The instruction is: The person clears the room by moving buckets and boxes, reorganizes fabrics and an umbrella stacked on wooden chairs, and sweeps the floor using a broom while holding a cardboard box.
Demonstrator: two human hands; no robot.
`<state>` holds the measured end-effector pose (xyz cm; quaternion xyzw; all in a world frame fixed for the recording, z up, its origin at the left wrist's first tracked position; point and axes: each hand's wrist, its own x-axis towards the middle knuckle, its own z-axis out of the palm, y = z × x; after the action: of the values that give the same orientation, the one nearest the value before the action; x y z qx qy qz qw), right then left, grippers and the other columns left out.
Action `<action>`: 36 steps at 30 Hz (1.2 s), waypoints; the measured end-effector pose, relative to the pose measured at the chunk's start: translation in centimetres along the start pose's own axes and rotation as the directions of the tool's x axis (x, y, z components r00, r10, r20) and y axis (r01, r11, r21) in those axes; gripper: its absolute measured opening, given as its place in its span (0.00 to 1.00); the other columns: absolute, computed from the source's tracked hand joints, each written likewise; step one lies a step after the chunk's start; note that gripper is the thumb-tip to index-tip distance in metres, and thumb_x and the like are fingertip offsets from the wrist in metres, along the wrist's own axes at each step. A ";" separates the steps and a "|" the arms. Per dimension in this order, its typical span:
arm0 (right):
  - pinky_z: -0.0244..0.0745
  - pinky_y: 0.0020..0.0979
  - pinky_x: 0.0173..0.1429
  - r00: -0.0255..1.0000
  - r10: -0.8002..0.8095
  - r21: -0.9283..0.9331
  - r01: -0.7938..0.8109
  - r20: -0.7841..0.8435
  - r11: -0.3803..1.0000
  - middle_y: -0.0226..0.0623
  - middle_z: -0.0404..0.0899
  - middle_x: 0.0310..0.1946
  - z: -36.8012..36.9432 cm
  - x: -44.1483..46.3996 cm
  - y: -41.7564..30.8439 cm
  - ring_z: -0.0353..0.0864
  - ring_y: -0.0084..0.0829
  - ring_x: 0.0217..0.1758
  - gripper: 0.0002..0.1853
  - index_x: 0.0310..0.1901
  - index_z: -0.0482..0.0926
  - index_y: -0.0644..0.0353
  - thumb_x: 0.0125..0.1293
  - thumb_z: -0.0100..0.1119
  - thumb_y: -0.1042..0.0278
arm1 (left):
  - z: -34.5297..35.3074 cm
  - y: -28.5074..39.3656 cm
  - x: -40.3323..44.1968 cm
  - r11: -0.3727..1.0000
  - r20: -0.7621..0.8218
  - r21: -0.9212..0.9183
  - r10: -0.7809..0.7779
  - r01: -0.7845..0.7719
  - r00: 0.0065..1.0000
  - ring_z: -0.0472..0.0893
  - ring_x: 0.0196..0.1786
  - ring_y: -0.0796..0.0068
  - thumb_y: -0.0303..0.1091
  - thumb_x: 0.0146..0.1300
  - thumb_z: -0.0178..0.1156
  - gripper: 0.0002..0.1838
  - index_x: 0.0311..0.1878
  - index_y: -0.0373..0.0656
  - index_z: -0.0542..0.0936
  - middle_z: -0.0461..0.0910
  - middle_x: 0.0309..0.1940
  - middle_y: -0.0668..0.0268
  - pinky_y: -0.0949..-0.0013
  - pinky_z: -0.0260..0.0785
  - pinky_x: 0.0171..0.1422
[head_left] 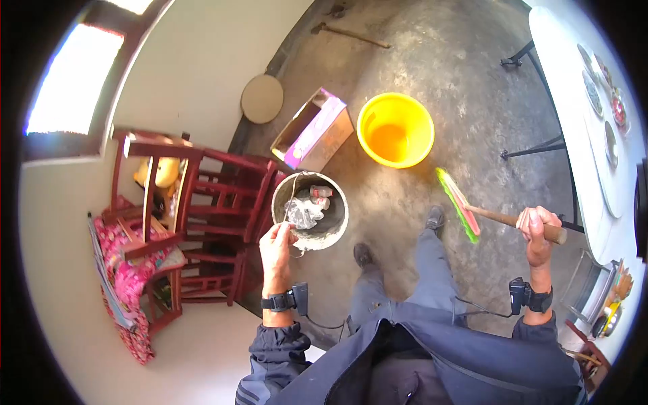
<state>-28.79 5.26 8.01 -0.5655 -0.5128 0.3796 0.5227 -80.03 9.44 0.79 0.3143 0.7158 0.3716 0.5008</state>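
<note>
My left hand (277, 246) is closed around the thin handle of a grey bucket (343, 214), at the bucket's near left side. Inside the bucket lie crumpled clear plastic (305, 214) and small bottles with red labels (320, 193). On the right, my right hand (538, 228) grips the wooden handle of a broom (496, 216). The broom's green and pink head (457, 204) points left, close to my right foot. A yellow bucket (395, 130) stands beyond, between the broom head and a purple cardboard box (317, 131).
Stacked red wooden chairs (226, 196) with a pink floral cloth (138, 283) stand at the left. A round stool top (262, 98) is by the wall. A long-handled tool (354, 35) lies on the floor at the far side. A white table (574, 101) with dishes borders the right.
</note>
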 end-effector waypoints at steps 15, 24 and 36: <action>0.62 0.27 0.24 1.000 0.012 -0.075 -0.013 -0.020 0.997 0.30 0.70 0.14 -15.6 24.2 -2.8 0.69 0.21 0.17 0.21 0.19 0.69 0.62 0.67 0.59 0.61 | 20.7 27.9 7.5 0.965 -0.191 -0.067 0.236 -0.252 0.953 0.69 0.25 0.83 0.37 0.73 0.58 0.12 0.41 0.37 0.82 0.67 0.21 0.76 0.73 0.72 0.38; 0.60 0.29 0.23 0.987 -0.155 0.064 0.158 -0.039 0.985 0.31 0.69 0.13 -17.5 44.1 -3.5 0.67 0.25 0.15 0.18 0.17 0.67 0.62 0.63 0.60 0.70 | 38.0 34.8 21.0 0.968 -0.116 -0.171 0.166 -0.184 0.979 0.71 0.25 0.82 0.38 0.72 0.58 0.14 0.41 0.35 0.83 0.70 0.20 0.74 0.76 0.66 0.33; 0.59 0.28 0.24 0.947 -0.159 0.095 0.192 -0.279 0.977 0.30 0.64 0.12 -19.0 67.3 4.9 0.63 0.20 0.15 0.21 0.18 0.69 0.60 0.65 0.67 0.68 | 54.6 53.3 33.4 0.913 0.002 0.098 0.399 -0.397 0.917 0.73 0.25 0.81 0.37 0.71 0.58 0.15 0.39 0.32 0.83 0.73 0.20 0.71 0.73 0.71 0.36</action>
<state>2.94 67.52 13.54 -0.5312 -0.4612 0.2811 0.6527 -34.02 76.84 17.60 0.4739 0.6584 0.4334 0.3926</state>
